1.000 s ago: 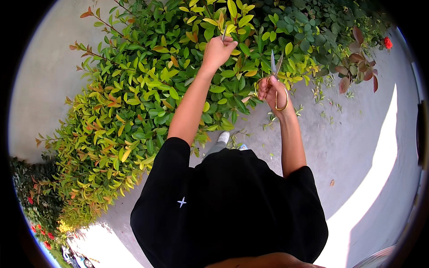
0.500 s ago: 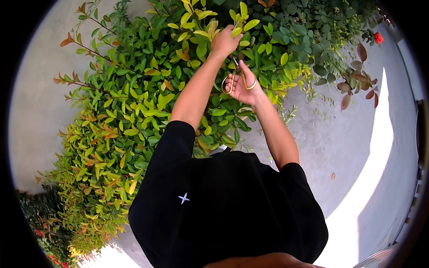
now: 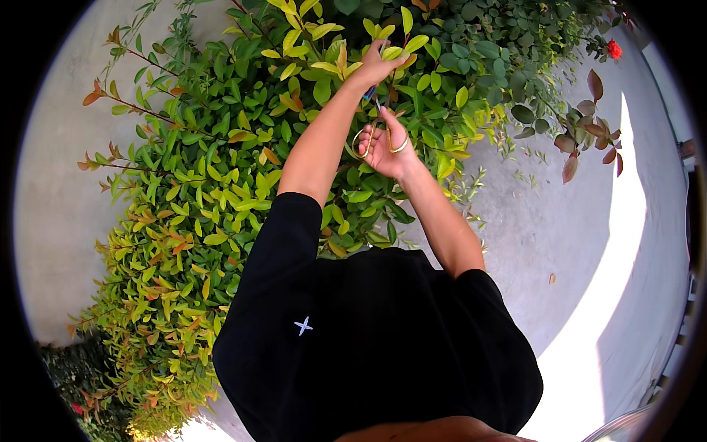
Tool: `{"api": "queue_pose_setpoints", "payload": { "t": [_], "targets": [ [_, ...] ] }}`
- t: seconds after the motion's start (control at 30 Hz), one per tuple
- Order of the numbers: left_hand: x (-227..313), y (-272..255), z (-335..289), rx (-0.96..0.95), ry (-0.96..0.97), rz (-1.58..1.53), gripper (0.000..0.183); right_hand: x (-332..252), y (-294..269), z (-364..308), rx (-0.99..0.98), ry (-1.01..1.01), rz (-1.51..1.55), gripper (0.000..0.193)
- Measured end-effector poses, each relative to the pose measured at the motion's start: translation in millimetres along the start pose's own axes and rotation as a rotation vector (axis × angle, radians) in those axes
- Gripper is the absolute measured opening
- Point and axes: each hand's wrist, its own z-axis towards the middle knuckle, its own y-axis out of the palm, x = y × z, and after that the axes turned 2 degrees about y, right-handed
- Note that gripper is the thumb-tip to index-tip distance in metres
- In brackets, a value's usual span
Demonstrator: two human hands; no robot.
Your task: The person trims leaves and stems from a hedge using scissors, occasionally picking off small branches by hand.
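My left hand [image 3: 374,70] is closed at the top of a leafy green bush [image 3: 243,155], its fingers around a shoot with yellow-green leaves [image 3: 392,53]. Just below it, my right hand [image 3: 387,151] grips a pair of scissors [image 3: 370,140] with gold-coloured loop handles. Thumb and fingers are in the loops, which stand apart. The blades point up toward the underside of my left hand, and their tips are hidden there or among leaves. A small blue patch shows beside my left wrist; I cannot tell what it is.
Darker foliage [image 3: 486,51] grows at the upper right, with a red flower [image 3: 614,49] and a drooping reddish-leaved branch [image 3: 582,132]. Grey paved ground [image 3: 515,221] lies to the right, crossed by a bright sunlit strip [image 3: 589,317]. Reddish-tipped twigs [image 3: 140,107] jut out left.
My right hand and the scissors have shifted a little left and down, and the blades lean more to the left. My left hand stays at the shoot. The view has shifted slightly.
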Motion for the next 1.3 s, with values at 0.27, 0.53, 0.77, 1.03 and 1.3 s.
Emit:
{"api": "queue_pose_setpoints", "payload": {
  "t": [0.27,0.53,0.77,1.03,1.3],
  "targets": [
    [17.1,-13.5,-19.9,-0.056,0.175,0.32,0.045,-4.4,-11.7,8.2,-0.056,-0.1,0.102,0.054],
    [43.5,-47.6,-59.5,0.024,0.108,0.578,0.041,-3.2,-11.0,41.2,-0.014,-0.106,0.117,0.054],
    [47.7,-46.2,-80.4,0.111,0.141,0.52,0.036,-3.0,-28.8,58.9,0.047,-0.244,-0.075,0.046],
    [44.2,-32.3,-89.9,0.224,0.115,0.361,0.034,-0.5,-24.2,25.7,0.254,-0.431,-0.029,0.05],
    [48.3,-1.2,-108.5,0.206,0.203,0.094,0.031,12.8,-1.7,-71.1,-0.292,-0.648,-0.247,0.053]
  ]
}}
